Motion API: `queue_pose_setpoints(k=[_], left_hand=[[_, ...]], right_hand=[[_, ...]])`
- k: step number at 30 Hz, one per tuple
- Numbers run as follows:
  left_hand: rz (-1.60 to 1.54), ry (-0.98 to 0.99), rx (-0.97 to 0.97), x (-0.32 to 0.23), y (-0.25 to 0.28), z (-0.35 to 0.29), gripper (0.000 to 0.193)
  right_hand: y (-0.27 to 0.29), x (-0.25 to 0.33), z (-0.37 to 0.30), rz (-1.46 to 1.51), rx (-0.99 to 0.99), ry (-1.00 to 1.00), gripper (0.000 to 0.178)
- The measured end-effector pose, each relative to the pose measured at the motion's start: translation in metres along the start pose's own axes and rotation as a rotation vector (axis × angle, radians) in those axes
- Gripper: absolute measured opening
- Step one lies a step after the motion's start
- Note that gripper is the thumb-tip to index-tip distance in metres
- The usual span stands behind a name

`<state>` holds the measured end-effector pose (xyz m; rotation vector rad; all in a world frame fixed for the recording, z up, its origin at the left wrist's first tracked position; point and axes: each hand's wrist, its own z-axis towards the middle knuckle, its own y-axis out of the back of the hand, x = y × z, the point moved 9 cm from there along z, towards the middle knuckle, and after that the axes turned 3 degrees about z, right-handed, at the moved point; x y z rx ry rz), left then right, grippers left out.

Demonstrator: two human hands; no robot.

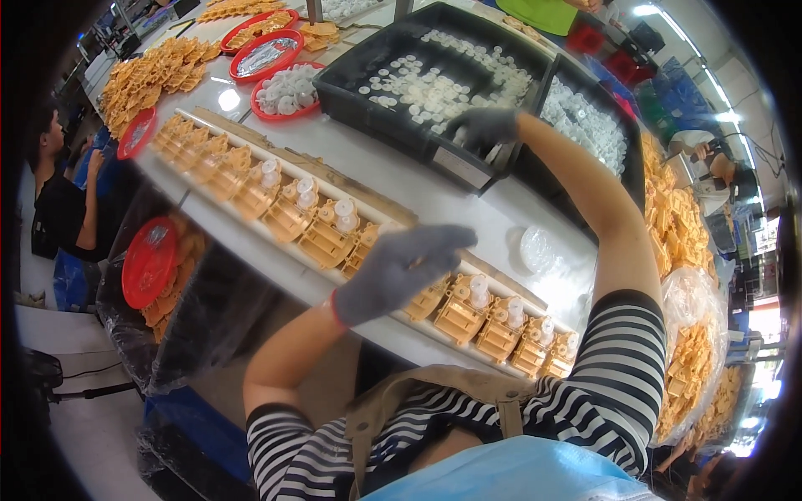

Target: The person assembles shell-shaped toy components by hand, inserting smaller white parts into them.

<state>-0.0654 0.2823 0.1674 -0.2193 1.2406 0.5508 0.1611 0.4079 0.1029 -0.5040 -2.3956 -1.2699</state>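
My left hand, in a grey glove, is held above a long row of orange plastic housings. Its fingers stretch to the right, the thumb stands apart, and I see nothing held in it. Several housings carry small translucent white gears; those at the far left end have none. Over the near corner of a black tray reaches my gloved right hand, its fingers bent downward. Loose white gear-like discs lie in that tray. The right fingertips are mostly hidden, so what they hold cannot be made out.
A second black bin with clear parts stands at right. Red dishes, one holding white parts, sit at the back left. Orange pieces are heaped behind. A plastic bag lies nearby. Another person is at left.
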Motion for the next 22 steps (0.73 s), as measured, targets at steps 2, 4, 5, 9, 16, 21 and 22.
queue_pose_setpoints(k=[2,4,5,9,16,21,22], left_hand=[[-0.200,0.073,-0.033,0.006,0.005,0.023,0.032],[-0.208,-0.151,-0.107,0.007,0.021,0.049,0.040],[-0.536,0.032,-0.256,0.027,0.032,0.070,0.045],[-0.935,0.331,-0.598,0.071,0.042,0.130,0.055],[-1.125,0.064,-0.331,0.115,0.036,0.223,0.053],[-1.319,0.155,-0.372,0.119,0.040,0.230,0.041],[-1.322,0.161,-0.407,0.120,0.044,0.227,0.042]], right_hand=[[0.018,-0.008,-0.011,0.304,-0.017,-0.063,0.034],[0.032,-0.015,-0.014,0.483,-0.017,-0.021,0.033],[0.038,-0.017,-0.015,0.668,-0.025,0.008,0.032],[0.065,-0.004,-0.022,0.610,-0.092,0.096,0.044],[0.090,0.029,-0.040,0.706,-0.131,0.184,0.062],[0.119,-0.003,-0.046,0.599,-0.323,0.240,0.052],[0.118,-0.007,-0.043,0.604,-0.320,0.245,0.052]])
